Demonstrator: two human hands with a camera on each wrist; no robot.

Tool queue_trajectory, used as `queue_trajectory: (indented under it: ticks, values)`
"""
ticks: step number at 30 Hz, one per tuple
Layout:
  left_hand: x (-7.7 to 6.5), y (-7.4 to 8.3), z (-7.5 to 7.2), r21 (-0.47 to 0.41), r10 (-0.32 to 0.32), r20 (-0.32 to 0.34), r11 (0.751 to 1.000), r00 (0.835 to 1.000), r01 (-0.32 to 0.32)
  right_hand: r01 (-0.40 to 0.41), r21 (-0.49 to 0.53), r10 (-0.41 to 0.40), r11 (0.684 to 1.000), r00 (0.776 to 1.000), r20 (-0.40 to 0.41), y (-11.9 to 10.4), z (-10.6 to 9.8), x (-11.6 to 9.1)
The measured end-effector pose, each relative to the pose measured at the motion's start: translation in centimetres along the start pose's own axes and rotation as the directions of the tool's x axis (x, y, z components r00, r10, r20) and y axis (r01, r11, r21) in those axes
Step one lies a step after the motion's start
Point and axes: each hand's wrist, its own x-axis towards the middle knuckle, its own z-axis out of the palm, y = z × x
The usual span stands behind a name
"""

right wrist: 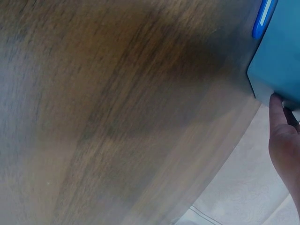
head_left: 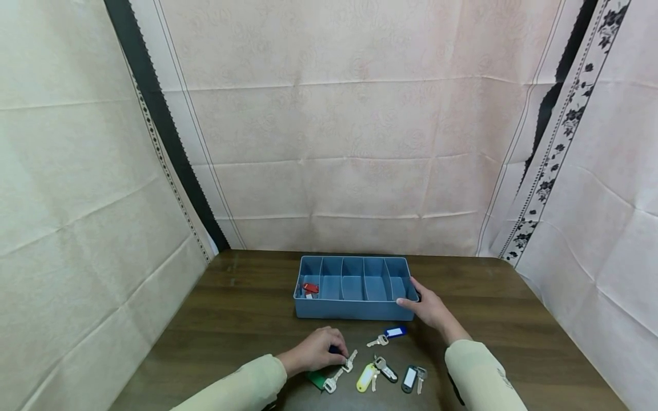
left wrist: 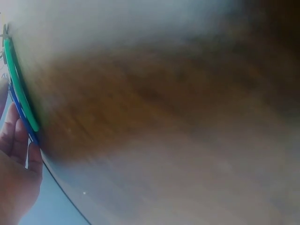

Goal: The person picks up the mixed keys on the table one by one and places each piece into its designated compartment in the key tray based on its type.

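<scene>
Blue key tag (head_left: 334, 349), pinched between the fingers and thumb of the left hand (head_left: 320, 349), right beside the green tag (head_left: 316, 379) at the near side of the table (head_left: 247, 331)! Across from it, the right hand (head_left: 433, 311) grips the divided box (head_left: 354, 310) by its right end, red tag (head_left: 311, 287) in the leftmost compartment.

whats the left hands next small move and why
The left hand should probably lift its blue tag toward the box: it pinches the tag, the right hand holds the box's right end, and a red tag sits in the leftmost compartment.
</scene>
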Motion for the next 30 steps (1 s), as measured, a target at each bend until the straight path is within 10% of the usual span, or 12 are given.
queue_trajectory:
  ticks: [30]
  values:
    - [0.2, 0.6, -1.8, -0.32, -0.173, -0.149, 0.94, 0.973, 0.118, 0.004, 0.025, -0.004, 1.0, 1.0, -0.004, -0.1, 0.0, -0.3]
